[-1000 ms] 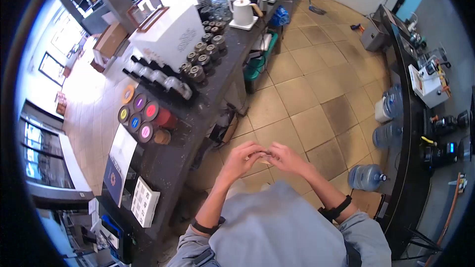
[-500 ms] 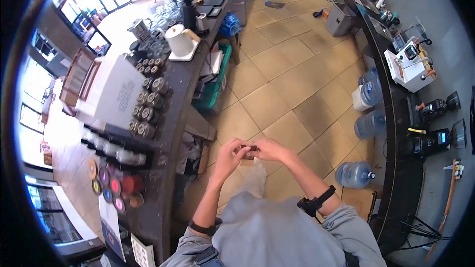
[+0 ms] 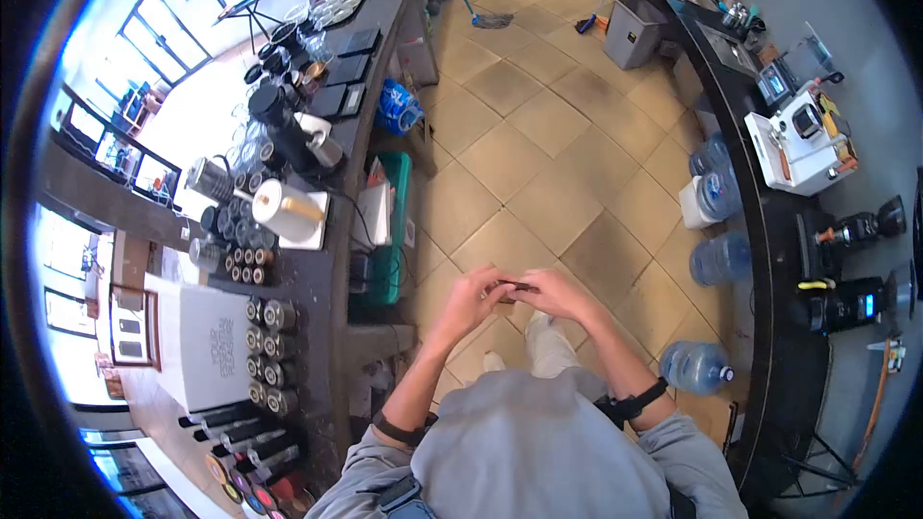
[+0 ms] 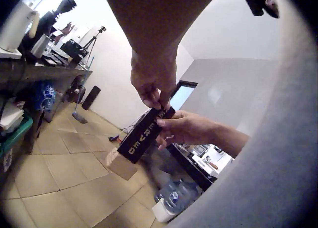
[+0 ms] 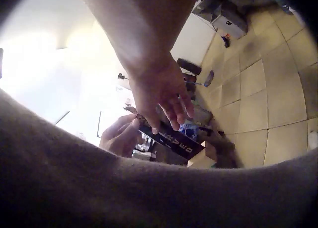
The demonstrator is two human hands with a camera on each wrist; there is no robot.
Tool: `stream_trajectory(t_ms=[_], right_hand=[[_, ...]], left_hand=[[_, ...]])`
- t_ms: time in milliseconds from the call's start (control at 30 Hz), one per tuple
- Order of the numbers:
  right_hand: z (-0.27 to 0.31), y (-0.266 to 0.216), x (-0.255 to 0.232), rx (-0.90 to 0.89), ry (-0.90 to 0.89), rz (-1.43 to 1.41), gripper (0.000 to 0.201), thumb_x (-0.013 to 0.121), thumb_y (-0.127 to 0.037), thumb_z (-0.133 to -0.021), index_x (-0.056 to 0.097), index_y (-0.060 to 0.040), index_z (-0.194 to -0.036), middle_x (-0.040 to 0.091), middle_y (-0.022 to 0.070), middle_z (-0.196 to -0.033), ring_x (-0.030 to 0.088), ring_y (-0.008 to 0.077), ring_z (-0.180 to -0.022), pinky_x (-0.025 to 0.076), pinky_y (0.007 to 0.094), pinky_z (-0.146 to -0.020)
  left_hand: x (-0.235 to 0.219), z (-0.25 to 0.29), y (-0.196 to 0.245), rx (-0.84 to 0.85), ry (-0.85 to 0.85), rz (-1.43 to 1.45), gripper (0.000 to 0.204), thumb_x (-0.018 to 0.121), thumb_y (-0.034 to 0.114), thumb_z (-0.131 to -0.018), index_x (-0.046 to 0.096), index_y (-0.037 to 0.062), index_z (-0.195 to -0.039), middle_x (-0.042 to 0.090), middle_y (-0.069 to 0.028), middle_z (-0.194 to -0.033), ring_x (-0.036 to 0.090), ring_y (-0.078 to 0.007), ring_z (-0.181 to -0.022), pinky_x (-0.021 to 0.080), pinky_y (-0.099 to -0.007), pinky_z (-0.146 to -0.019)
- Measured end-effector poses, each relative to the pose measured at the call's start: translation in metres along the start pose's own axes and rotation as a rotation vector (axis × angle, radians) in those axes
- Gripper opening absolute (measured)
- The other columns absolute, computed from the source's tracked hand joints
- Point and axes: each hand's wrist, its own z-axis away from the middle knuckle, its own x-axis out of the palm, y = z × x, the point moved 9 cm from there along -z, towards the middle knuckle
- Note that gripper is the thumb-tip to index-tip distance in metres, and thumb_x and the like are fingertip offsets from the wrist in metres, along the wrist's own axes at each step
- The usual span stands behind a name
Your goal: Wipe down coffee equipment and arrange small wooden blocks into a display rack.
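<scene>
A small dark sign (image 4: 144, 136) with gold letters, part of them reading "ERVED", is held up in front of the body. A pale wooden block (image 4: 120, 164) sits at its lower end. My left hand (image 3: 471, 302) pinches the upper end of the sign with its fingertips. From the other side my right hand (image 3: 561, 296) grips it, its thumb (image 4: 163, 122) lying on the lettered face. The right wrist view shows the sign (image 5: 171, 139) slanting down towards the block (image 5: 202, 157), and part of the lettering is covered by fingers. In the head view the sign appears nearly edge-on.
On the left, a dark counter (image 3: 322, 327) bears a white kettle (image 3: 286, 210), several jars (image 3: 279, 315) and a white box (image 3: 202, 346). Below it is a green crate (image 3: 394, 231). Along the right counter (image 3: 784, 327) stand water bottles (image 3: 697, 367). Tiled floor (image 3: 510, 149) runs between them.
The head view has shifted forward along the aisle; kettle, jars and box now appear lower and further left. Both hands keep hold of the sign, which has tilted to a thinner profile.
</scene>
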Motion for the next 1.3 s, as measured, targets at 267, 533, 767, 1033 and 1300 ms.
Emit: stream_trajectory(t_ms=[267,533,767,1033,1300], right_hand=[[-0.097,0.073,-0.135,-0.148,0.108,0.013,0.028,0.065,-0.031,-0.094,0.073,-0.007,-0.105,0.064,0.0162,-0.085,0.062,0.0339,-0.081,0.049,0.0422,-0.073],[-0.217,0.11,-0.264,-0.227,0.086,0.031,0.026,0.065,-0.029,-0.093,0.074,-0.0095,-0.107,0.064,0.015,-0.086,0.062,0.0334,-0.079,0.05,0.0417,-0.072],[-0.339,0.147,-0.322,-0.235,0.009,0.079,0.026,0.067,-0.029,-0.092,0.074,-0.0117,-0.11,0.064,0.0145,-0.086,0.063,0.0331,-0.079,0.05,0.0414,-0.072],[-0.515,0.179,-0.416,-0.153,-0.063,0.175,0.022,0.065,-0.023,-0.09,0.075,-0.0121,-0.106,0.065,0.0143,-0.09,0.064,0.0347,-0.087,0.052,0.0444,-0.076],[-0.662,0.181,-0.523,-0.154,0.063,0.09,0.022,0.072,-0.02,-0.089,0.075,-0.0113,-0.109,0.066,0.0138,-0.087,0.063,0.0305,-0.077,0.05,0.0391,-0.07]], left_hand=[[0.005,-0.179,-0.005,0.056,-0.065,-0.129,0.015,0.07,0.01,-0.088,0.072,0.0058,-0.102,0.067,-0.0115,-0.089,0.067,-0.0275,-0.082,0.052,-0.0367,-0.068],[-0.028,-0.337,-0.008,0.036,0.047,-0.194,0.014,0.07,0.011,-0.087,0.071,0.0054,-0.1,0.066,-0.0123,-0.09,0.066,-0.0306,-0.083,0.052,-0.0391,-0.07],[-0.072,-0.452,-0.065,-0.01,0.15,-0.136,0.013,0.07,0.012,-0.088,0.07,0.005,-0.098,0.065,-0.0122,-0.092,0.065,-0.0329,-0.086,0.052,-0.0417,-0.074],[-0.147,-0.626,-0.142,-0.057,0.074,-0.027,0.016,0.069,0.014,-0.088,0.067,0.0031,-0.1,0.064,-0.0132,-0.09,0.065,-0.0275,-0.082,0.052,-0.0393,-0.072],[-0.233,-0.784,-0.186,-0.04,0.046,-0.057,0.018,0.071,0.013,-0.087,0.068,0.0045,-0.102,0.066,-0.0124,-0.093,0.066,-0.0255,-0.084,0.052,-0.0368,-0.077]])
